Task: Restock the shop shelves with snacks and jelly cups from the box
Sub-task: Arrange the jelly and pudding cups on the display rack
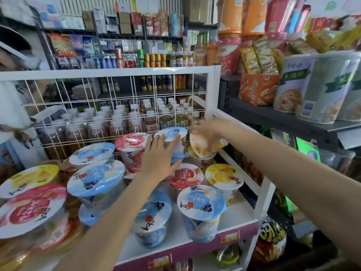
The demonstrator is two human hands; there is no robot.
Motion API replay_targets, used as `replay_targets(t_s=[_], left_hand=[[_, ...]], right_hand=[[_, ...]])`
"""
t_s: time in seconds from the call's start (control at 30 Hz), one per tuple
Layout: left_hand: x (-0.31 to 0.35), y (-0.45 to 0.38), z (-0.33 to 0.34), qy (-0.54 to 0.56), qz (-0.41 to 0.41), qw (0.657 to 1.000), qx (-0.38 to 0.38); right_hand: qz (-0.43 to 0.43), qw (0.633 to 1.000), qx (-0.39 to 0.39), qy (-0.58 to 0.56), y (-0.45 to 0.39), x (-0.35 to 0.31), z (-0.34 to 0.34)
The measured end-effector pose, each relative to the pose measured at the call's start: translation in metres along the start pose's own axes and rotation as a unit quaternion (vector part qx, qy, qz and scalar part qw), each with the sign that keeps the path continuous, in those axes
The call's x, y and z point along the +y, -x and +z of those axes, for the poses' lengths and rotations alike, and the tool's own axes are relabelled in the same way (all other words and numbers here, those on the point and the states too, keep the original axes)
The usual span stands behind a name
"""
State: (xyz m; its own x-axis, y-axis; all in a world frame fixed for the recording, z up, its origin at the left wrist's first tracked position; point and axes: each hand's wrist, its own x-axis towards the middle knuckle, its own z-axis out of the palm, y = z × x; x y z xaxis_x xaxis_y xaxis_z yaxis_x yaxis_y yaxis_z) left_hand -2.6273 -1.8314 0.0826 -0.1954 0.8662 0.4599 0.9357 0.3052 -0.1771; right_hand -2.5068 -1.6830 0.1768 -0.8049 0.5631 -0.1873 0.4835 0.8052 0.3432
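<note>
Several jelly cups with blue, red and yellow lids stand on a white shelf (234, 214). My left hand (159, 155) grips a blue-lidded jelly cup (172, 134) that sits raised on other cups at the back of the shelf. My right hand (205, 133) grips a tilted orange-and-white jelly cup (203, 148) at the back right corner, lying over another cup. A blue-lidded cup (201, 204) and a yellow-lidded cup (223, 176) stand nearer the front right.
A white wire grid (117, 106) backs the shelf, with bottled drinks behind it. A dark shelf (273, 116) at right carries tubs and orange snack packs. Bagged snacks (270, 239) hang below right. A person stands at the far left edge.
</note>
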Motion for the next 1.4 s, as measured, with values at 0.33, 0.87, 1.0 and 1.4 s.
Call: replay_targets(t_s=[0.33,0.87,1.0,1.4], left_hand=[[-0.005,0.001,0.006,0.018,-0.003,1.0,0.015],[-0.003,0.003,0.011,0.052,-0.009,0.997,0.051],[-0.002,0.007,0.003,0.058,-0.01,0.998,0.009],[0.005,0.069,-0.018,0.295,0.034,0.931,-0.212]], right_hand=[[0.067,0.975,0.127,-0.17,0.004,0.007,0.046],[0.043,0.945,0.269,-0.179,0.002,0.001,0.066],[0.036,0.926,0.301,-0.225,0.019,-0.004,0.07],[0.01,0.994,0.082,-0.077,0.097,-0.027,0.12]])
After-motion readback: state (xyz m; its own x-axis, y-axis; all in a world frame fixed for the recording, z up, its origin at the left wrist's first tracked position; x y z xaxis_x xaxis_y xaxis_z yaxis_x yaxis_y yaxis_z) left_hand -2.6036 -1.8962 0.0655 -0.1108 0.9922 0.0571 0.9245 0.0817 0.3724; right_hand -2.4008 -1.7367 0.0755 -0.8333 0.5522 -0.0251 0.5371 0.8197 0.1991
